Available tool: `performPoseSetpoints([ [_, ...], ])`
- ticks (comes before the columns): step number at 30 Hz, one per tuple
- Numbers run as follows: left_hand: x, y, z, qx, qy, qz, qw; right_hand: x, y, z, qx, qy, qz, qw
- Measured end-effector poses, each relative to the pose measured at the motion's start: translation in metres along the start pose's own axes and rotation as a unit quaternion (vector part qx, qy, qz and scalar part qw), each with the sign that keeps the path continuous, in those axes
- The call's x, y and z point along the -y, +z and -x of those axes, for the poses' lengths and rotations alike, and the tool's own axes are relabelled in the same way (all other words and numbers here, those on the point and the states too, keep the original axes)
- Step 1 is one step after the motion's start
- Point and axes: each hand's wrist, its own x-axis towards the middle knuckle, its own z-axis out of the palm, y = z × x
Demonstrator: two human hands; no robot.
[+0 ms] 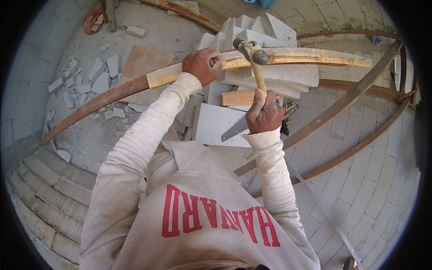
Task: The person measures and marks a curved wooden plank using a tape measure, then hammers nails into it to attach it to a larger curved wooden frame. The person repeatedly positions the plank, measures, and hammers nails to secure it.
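Note:
A long wooden board (pixel 166 75), dark at its left part and pale at its right, lies across a stack of white blocks. My left hand (pixel 202 66) is closed on top of it, pinching what looks like a thin dark nail (pixel 234 58) that points to the right along the wood. My right hand (pixel 264 112) is wrapped round the yellowish handle of a hammer (pixel 257 67). The dark, two-ended hammer head is raised over the board, just right of the nail. Below my right hand lies a handsaw blade (pixel 235 129), its handle hidden.
White blocks (pixel 283 74) are stacked under the board, with another block (pixel 220 123) nearer me. A short wood offcut (pixel 237 98) rests among them. Broken block pieces (pixel 101 81) litter the floor at left. Long timbers (pixel 346 103) cross the right side, and a plank (pixel 184 12) lies behind.

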Motion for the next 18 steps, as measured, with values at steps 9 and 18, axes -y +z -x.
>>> performPoseSetpoints([
  [9,0.001,-0.003,-0.004,0.015,-0.023,0.011,1.0,0.02,-0.009,-0.002,0.041,0.004,0.009,0.999],
  [18,-0.001,-0.011,-0.011,0.067,-0.042,0.037,0.996,-0.019,0.013,0.023,0.07,0.131,-0.008,0.989],
])
